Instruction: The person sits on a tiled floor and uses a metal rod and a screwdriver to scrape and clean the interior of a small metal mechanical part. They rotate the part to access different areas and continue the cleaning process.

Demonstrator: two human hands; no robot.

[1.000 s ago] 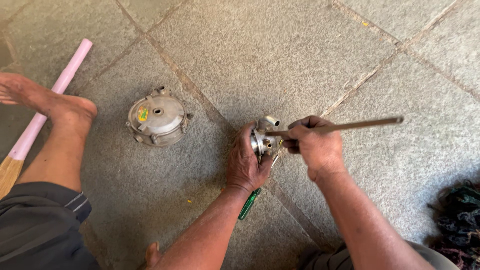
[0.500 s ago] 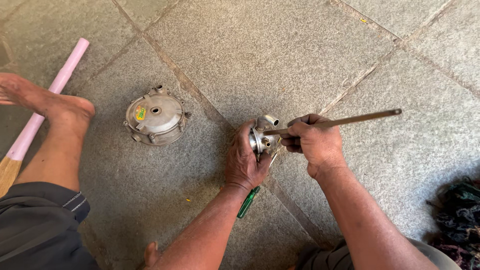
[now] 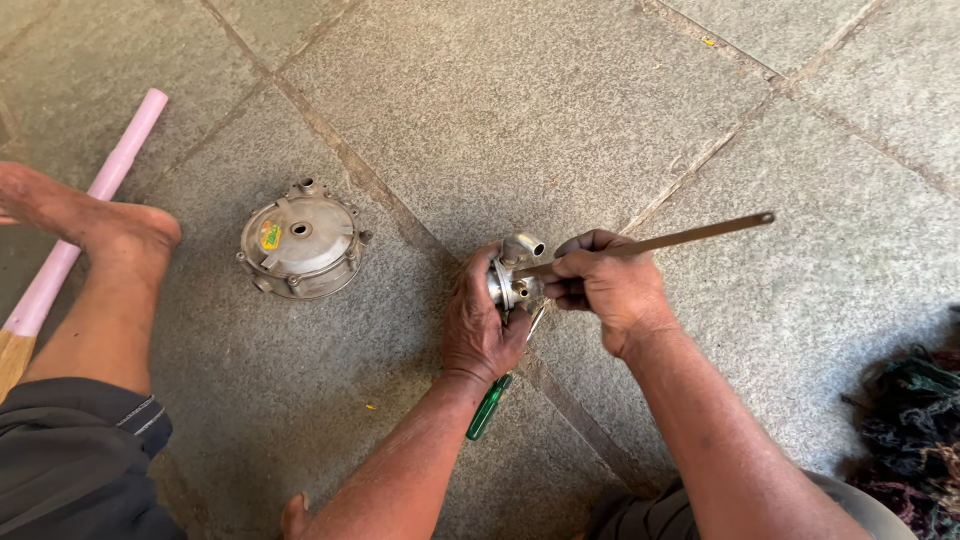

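Left hand: the left hand (image 3: 482, 325) is wrapped tight around the small silver cast-metal fitting with a short round spout (image 3: 514, 272), pinning it against the grey stone-slab floor (image 3: 480, 110).
Right hand: the right hand (image 3: 605, 285) is closed in a fist around the near end of a long thin flat brown metal strip (image 3: 670, 238), whose far end, with a small hole, juts out up and to the right.
Fitting position: it sits between the 2 hands, just right of a floor joint, well apart from the round silver metal housing cover with a yellow sticker (image 3: 299, 240).
Risk, slip: I judge that the strip could skid off the fitting's smooth metal and jab the left fingers, since they sit right beside the contact point.
Risk, roll: the fitting may twist in the grip, because only 1 hand holds it on hard stone.
Risk, strip: being thin, it might bend under a hard push.
Hidden: where the strip's tip meets the fitting is covered by the right fingers.
Cut off: the green-handled screwdriver (image 3: 489, 407) shows only its handle below the left wrist.
Hard to tell: the dark tangled heap (image 3: 915, 430) at the right edge is unclear.
Other: a bare foot (image 3: 110, 230) lies across a pink pole (image 3: 95, 205).
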